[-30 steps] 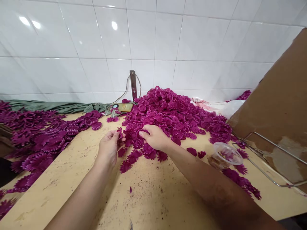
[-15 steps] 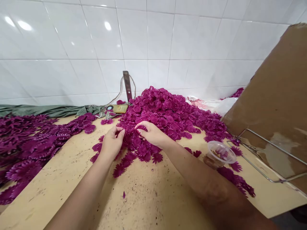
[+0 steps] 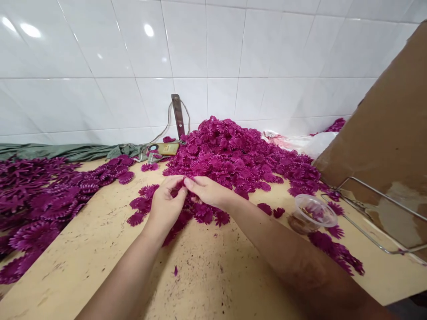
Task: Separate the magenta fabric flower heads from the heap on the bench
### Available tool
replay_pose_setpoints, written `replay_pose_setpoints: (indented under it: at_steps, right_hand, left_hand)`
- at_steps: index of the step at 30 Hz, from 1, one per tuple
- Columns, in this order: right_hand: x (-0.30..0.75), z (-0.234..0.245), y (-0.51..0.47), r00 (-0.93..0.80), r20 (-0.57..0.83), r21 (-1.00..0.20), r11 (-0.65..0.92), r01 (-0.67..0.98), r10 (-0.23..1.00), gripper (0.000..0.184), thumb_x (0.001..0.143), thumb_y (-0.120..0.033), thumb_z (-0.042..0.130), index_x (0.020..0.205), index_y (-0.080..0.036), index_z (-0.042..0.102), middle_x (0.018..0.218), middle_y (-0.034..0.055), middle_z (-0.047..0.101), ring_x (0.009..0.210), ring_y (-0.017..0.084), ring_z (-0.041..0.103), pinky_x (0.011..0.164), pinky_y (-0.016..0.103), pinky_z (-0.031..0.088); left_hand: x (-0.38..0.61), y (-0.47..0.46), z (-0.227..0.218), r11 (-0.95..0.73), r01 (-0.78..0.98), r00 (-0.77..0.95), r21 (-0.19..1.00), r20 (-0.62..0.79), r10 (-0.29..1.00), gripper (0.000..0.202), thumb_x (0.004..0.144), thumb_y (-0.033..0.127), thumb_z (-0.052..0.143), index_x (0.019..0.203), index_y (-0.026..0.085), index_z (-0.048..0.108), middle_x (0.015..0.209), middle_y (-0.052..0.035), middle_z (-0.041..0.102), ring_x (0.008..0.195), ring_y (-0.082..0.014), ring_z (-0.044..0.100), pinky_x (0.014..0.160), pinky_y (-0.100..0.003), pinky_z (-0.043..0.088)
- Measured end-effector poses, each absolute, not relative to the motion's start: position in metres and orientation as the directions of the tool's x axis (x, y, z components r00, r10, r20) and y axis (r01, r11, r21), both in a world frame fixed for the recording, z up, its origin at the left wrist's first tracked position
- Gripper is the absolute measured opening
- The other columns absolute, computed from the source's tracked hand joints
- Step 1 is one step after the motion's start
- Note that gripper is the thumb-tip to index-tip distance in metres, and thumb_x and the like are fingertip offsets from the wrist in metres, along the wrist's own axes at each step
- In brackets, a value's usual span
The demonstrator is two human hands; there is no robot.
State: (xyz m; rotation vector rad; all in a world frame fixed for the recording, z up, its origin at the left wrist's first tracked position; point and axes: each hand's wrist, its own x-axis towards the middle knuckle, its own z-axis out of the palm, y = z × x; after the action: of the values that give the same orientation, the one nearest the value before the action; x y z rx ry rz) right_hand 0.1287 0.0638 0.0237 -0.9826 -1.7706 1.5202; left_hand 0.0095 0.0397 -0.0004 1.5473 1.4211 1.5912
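I am looking through the head camera at a white tiled wall [image 3: 276, 44] that fills the background. Below it spreads a pale table [image 3: 110, 213], specked with dark crumbs. A brown cardboard sheet [image 3: 380, 115] leans at the far right. The main pile [image 3: 227, 151] of purple flowers rises at the table's middle, just beyond the hands; a second heap [image 3: 56, 200] lies along the left. A green cloth [image 3: 66, 152] runs along the foot of the wall at left. A clear tub [image 3: 302, 224] stands to the right, near the cardboard.

The person's left hand [image 3: 167, 202] and right hand [image 3: 210, 191] meet at the near edge of the main pile, fingertips touching. Both are in a narrow pinch on a flower [image 3: 185, 178]; only a sliver of purple shows between them, and I cannot tell how many layers it has.

I judge the step in hand to be fine fingertip work on this one flower, close to the pile. The next move, I think, calls for light, steady pressure from both thumbs so the petals don't tear.

Smallest of all, a loose petal [image 3: 175, 270] lies nearer me.
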Motion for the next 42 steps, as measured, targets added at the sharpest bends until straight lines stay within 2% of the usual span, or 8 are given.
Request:
replay_pose_setpoints:
  at_steps: [6,15,21,26,29,32,36,42]
  right_hand:
    - [0.135,0.03,0.059,-0.613,0.006,-0.972,0.149,0.182,0.79,0.011,0.081,-0.013,0.048,0.07,-0.014,0.05,0.059,-0.0048,0.045,0.051,0.005,0.039,0.053,0.019,0.034]
    - [0.135,0.023,0.066,-0.314,0.097,-0.812,0.258,0.523,0.944,0.029,0.085,-0.024,0.043,0.057,-0.018,0.037,0.05,-0.0044,0.038,0.048,0.008,0.037,0.051,0.022,0.029]
    - [0.134,0.022,0.068,-0.329,0.112,-0.853,0.261,0.453,0.938,0.038,0.087,-0.036,0.04,0.053,-0.018,0.037,0.049,-0.0046,0.035,0.046,0.008,0.032,0.05,0.023,0.027]
    - [0.127,0.024,0.06,-0.548,-0.056,-0.987,0.038,0.159,0.835,0.025,0.09,-0.027,0.032,0.071,-0.016,0.044,0.056,-0.0047,0.043,0.047,0.006,0.04,0.049,0.019,0.034]
    - [0.127,0.027,0.057,-0.589,-0.01,-0.978,0.116,0.176,0.808,0.017,0.085,-0.013,0.042,0.068,-0.016,0.042,0.056,-0.0056,0.044,0.049,0.005,0.04,0.052,0.018,0.035]
    - [0.131,0.025,0.059,-0.511,0.006,-0.938,0.182,0.295,0.86,0.02,0.083,-0.013,0.043,0.064,-0.017,0.04,0.054,-0.0055,0.044,0.048,0.006,0.041,0.052,0.019,0.033]
    - [0.135,0.021,0.063,-0.362,0.036,-0.825,0.232,0.515,0.932,0.028,0.083,-0.026,0.047,0.059,-0.019,0.035,0.049,-0.0048,0.041,0.045,0.007,0.037,0.049,0.022,0.029]
    - [0.135,0.021,0.065,-0.275,0.089,-0.859,0.213,0.465,0.957,0.037,0.087,-0.037,0.04,0.055,-0.019,0.035,0.044,-0.0059,0.03,0.042,0.007,0.03,0.046,0.022,0.026]
  left_hand:
    - [0.0,0.04,0.007,-0.124,-0.181,-0.406,0.976,0.041,0.913,0.029,0.053,0.034,0.066,0.074,0.015,0.06,0.069,-0.0025,0.062,0.065,-0.016,0.058,0.063,-0.03,0.047]
    - [-0.017,0.043,-0.005,-0.149,0.431,-0.515,0.89,0.378,0.769,0.046,0.062,0.02,0.056,0.107,0.021,0.057,0.115,-0.009,0.052,0.102,-0.0221,0.053,0.089,-0.038,0.042]
    - [0.017,0.026,0.005,-0.256,0.271,-0.168,0.928,0.307,0.937,0.036,0.064,0.041,0.062,0.092,0.017,0.064,0.088,-0.0047,0.065,0.087,-0.0212,0.058,0.083,-0.037,0.044]
    - [0.016,0.03,0.003,-0.162,-0.088,-0.244,0.983,0.137,0.96,0.035,0.053,0.039,0.07,0.077,0.016,0.059,0.069,0.0013,0.061,0.063,-0.0134,0.055,0.065,-0.029,0.046]
    - [0.003,0.036,0.003,-0.147,-0.219,-0.389,0.965,0.052,0.92,0.031,0.05,0.036,0.07,0.067,0.018,0.053,0.058,0.0055,0.052,0.05,-0.0085,0.047,0.052,-0.024,0.041]
    - [-0.011,0.041,0.004,-0.118,-0.174,-0.511,0.978,0.013,0.859,0.021,0.054,0.03,0.063,0.068,0.019,0.051,0.06,0.0042,0.052,0.053,-0.0106,0.049,0.054,-0.025,0.042]
    - [-0.017,0.044,0.003,-0.119,0.091,-0.602,0.989,0.15,0.784,0.027,0.056,0.016,0.058,0.083,0.02,0.056,0.091,-0.0035,0.06,0.095,-0.0195,0.056,0.083,-0.033,0.044]
    - [0.008,0.028,0.007,-0.157,0.146,-0.253,0.977,0.191,0.949,0.035,0.063,0.04,0.063,0.088,0.016,0.065,0.089,-0.0061,0.067,0.088,-0.0206,0.059,0.083,-0.035,0.044]
